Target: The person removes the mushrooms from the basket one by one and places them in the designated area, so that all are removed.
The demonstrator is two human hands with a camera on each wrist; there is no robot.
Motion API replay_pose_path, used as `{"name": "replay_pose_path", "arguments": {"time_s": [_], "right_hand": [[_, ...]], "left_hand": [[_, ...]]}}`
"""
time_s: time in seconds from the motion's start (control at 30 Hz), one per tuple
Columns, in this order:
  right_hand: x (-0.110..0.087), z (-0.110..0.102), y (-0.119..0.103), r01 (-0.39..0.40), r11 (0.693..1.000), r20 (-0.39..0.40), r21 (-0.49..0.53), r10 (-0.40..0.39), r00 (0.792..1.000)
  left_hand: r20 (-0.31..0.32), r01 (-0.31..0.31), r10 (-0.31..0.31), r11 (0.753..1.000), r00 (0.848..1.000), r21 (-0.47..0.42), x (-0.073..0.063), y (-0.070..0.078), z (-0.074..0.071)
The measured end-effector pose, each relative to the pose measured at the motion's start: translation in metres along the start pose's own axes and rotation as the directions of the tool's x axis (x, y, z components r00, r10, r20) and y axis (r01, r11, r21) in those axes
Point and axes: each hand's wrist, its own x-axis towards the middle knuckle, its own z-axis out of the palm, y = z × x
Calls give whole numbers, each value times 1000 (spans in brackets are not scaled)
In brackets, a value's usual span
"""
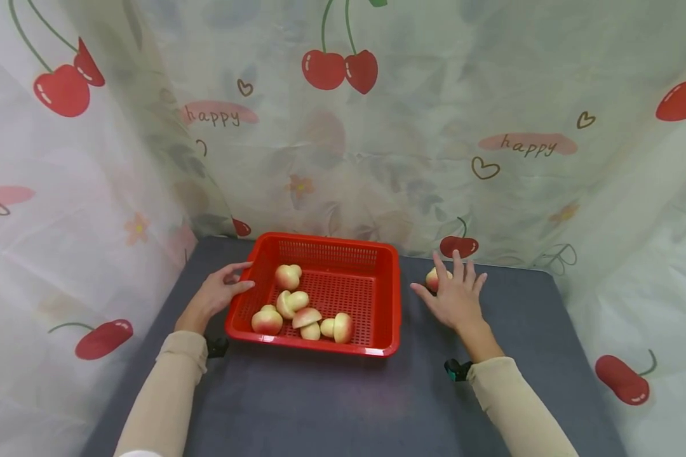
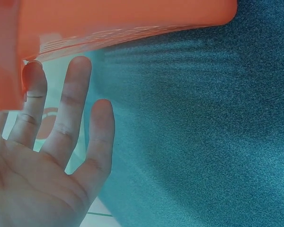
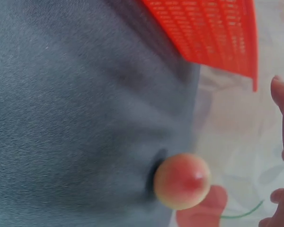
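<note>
A red plastic basket (image 1: 314,348) with slotted walls sits on the dark table, several toy mushrooms (image 1: 288,277) with cream stems and pink-tinged caps lying in its left and front part. At the basket's left rim is my left hand (image 1: 220,293), its fingers extended and one fingertip right at the rim in the left wrist view. My right hand (image 1: 457,301) reaches out with spread fingers to the right of the basket, holding nothing. Close by its fingers, another toy mushroom (image 3: 182,181) rests near the table's back edge, partly hidden by the hand in the head view.
The dark grey table (image 1: 320,406) ends at the back and sides against a pale curtain (image 1: 400,165) printed with cherries and hearts. A black wrist strap piece (image 1: 456,370) shows at the right sleeve, and another at the left.
</note>
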Motion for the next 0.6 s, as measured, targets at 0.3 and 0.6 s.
{"name": "replay_pose_path", "arguments": {"time_s": [0.3, 0.6], "right_hand": [[-2, -16, -20, 111, 992, 66, -62, -107, 992], [0, -30, -50, 260, 965, 94, -36, -255, 962]], "left_hand": [[4, -6, 6, 1000, 1000, -6, 1, 3, 3], [5, -11, 11, 1000, 1000, -10, 0, 1, 1]]}}
